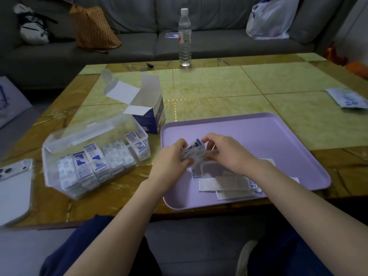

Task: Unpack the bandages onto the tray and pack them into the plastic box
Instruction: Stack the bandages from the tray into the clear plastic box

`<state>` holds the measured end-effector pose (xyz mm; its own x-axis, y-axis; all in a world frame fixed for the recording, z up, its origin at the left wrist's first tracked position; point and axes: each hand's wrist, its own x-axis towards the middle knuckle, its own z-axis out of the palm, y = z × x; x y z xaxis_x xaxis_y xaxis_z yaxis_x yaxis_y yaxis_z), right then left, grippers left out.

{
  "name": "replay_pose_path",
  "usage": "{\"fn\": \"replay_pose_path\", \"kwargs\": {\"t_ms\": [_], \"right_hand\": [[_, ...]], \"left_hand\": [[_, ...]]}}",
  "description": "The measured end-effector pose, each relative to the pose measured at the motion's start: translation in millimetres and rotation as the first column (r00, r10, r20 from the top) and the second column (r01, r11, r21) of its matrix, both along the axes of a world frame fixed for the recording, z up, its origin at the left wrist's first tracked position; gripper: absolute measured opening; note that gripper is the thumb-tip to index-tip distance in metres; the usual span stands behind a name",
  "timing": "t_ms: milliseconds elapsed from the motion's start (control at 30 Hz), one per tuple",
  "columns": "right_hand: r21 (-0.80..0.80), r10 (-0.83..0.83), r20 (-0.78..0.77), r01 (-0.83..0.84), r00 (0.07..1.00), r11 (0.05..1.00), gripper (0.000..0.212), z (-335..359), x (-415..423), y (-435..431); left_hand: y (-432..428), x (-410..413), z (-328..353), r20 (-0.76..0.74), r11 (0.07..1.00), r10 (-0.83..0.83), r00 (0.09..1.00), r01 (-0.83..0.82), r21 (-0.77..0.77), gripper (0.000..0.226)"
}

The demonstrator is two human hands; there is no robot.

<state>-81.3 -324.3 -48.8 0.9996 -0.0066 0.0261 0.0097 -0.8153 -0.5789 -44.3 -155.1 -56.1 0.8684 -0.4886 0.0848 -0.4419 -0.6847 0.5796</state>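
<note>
1. Bandages (225,184), the small flat paper-wrapped white-and-blue strips: a handful lie loose at the tray's 6 o'clock edge, overlapping each other.
2. Just above those, both hands are on a small stack (196,151) of the same strips. The left hand (171,160) has its fingers curled round the stack's left end. The right hand (227,154) pinches the right end with thumb and fingertips. Neither is spread open, and the stack is held off the tray surface.
3. The flat lilac plastic tray (278,126) is mostly bare from its middle up to 12 o'clock.
4. At about 9 o'clock from the tray sits the clear rectangular plastic box (95,132), already lined with rows of bandages standing on edge. There looks to be some room left at its far side.
5. At 11 o'clock, touching or nearly touching the tray's corner, is the white-and-navy cardboard carton (148,116), flaps open. I can't see whether anything's left inside.
6. Way out at 12 o'clock is a clear plastic water bottle (184,36) at the tiled table's far edge.
7. My read is that the packing step is well along, and they're squaring up a stack. The next move calls for carrying it over to 9 o'clock while keeping it pinched tight so it doesn't fan out. Then it needs to go in upright, into a gap.
</note>
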Motion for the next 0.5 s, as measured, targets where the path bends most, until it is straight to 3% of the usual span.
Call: {"fn": "replay_pose_path", "kwargs": {"t_ms": [167, 500], "right_hand": [[-0.007, -0.037, 0.062, 0.038, 0.997, 0.999, 0.006, 0.2, 1.8, -3.2], [-0.188, -0.085, 0.034, 0.09, 0.996, 0.978, 0.014, 0.5, -1.4, -6.1]], "left_hand": [[4.7, 4.9, 1.4, 0.058, 0.998, 0.066, 0.996, -0.065, -0.021, 0.015], [4.0, 8.4, 8.1, 0.129, 0.966, 0.239, 0.962, -0.223, -0.128, 0.013]]}}
